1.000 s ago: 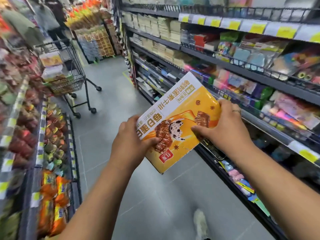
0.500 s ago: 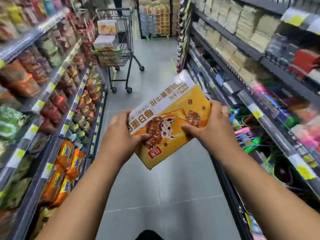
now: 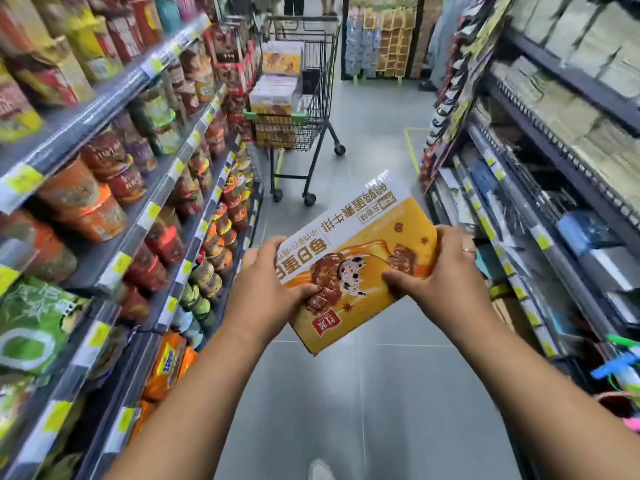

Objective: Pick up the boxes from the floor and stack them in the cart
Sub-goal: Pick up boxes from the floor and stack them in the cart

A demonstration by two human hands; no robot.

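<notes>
Box [image 3: 360, 251] clamped between left hand [image 3: 266, 289] and right hand [image 3: 440, 275] grips, thumbs on top.

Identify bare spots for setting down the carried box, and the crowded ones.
Bare floor runs between the left shelves and right shelves, up to the cart. Stacked boxes fill the cart's left side; both shelves are packed.

Bright even light, blurred warped edges

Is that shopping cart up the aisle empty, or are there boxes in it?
Partly full: the cart holds a stack of boxes that rises above its basket rim.
</notes>
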